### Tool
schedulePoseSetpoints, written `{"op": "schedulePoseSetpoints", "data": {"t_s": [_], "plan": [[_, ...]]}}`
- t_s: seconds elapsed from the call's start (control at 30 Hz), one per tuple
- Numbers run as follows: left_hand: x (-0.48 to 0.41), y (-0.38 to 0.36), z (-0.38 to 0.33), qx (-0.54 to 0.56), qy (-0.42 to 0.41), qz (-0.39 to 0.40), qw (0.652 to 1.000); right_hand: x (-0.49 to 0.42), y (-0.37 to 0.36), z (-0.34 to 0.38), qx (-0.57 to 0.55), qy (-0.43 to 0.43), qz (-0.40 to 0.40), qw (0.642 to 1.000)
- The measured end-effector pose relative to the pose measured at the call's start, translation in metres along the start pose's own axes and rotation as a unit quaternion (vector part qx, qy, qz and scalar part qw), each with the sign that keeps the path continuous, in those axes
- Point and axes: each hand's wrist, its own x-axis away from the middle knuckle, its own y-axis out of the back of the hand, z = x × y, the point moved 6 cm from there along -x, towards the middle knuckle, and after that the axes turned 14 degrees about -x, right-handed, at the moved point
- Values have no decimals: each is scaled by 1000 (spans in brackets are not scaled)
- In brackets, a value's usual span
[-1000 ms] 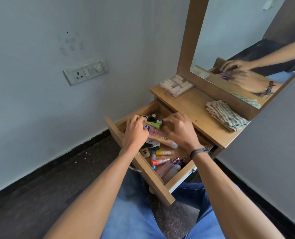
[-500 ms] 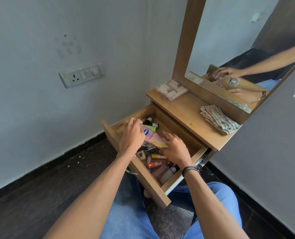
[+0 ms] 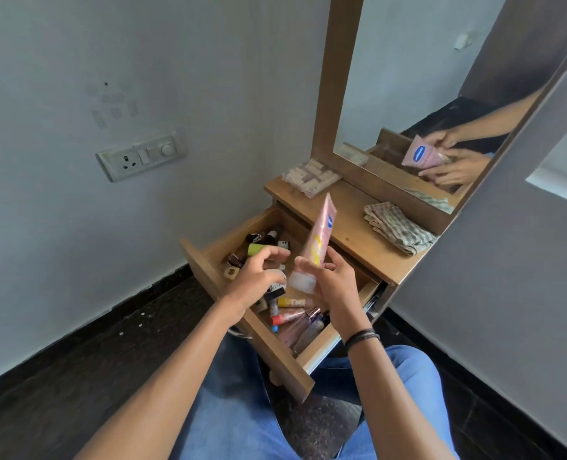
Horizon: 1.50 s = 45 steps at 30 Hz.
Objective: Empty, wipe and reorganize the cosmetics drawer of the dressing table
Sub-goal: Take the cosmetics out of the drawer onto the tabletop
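The drawer of the dressing table stands pulled out over the person's lap, and most of its cosmetics are in it. The right hand holds a pink tube above the drawer, lifted clear of the other items. Its thumb and fingers are curled round the lower part of the tube, just above the white cap. The tube stands nearly upright with the cap down, and its flat crimped end leans toward the table top. The left hand hangs over the middle of the drawer, palm down, with its fingers curled in toward the thumb. A round black-and-white item sits just under it, but I cannot tell whether the fingers pinch anything. At the back of the drawer lie a green tube and some small dark bottles. Nearer the front lie a yellow tube, a red-capped tube and two slim glass bottles, all on their sides and touching one another. On the table top a clear compartment box sits against the mirror frame. A folded checked cloth lies well apart from it, toward the right end. The mirror shows both hands and the tube's blue label. A dark band circles the right wrist, and a switch plate is fixed to the wall on the left.
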Motion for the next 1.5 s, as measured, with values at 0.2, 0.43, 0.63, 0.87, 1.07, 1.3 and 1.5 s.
{"op": "schedulePoseSetpoints", "data": {"t_s": [0.2,0.43,0.63,0.87,1.07,1.3,1.5], "plan": [[18,-33,-16,22,-42,8,999,11,1,11,-128,-37,1,991],[19,-35,-31,71,-89,-63,991,20,6,16,-162,-33,22,986],[21,-28,-26,111,-58,-85,988,11,36,25,-143,19,-45,989],[13,-25,-23,220,-16,-98,970,8,67,69,105,239,-174,949],[-16,-3,-30,205,-13,-103,973,-21,79,83,32,153,-104,982],[-90,22,-52,212,22,-158,964,-53,70,90,-127,85,-95,984],[-160,42,-82,75,17,-177,981,-98,49,106,-215,87,-123,965]]}}
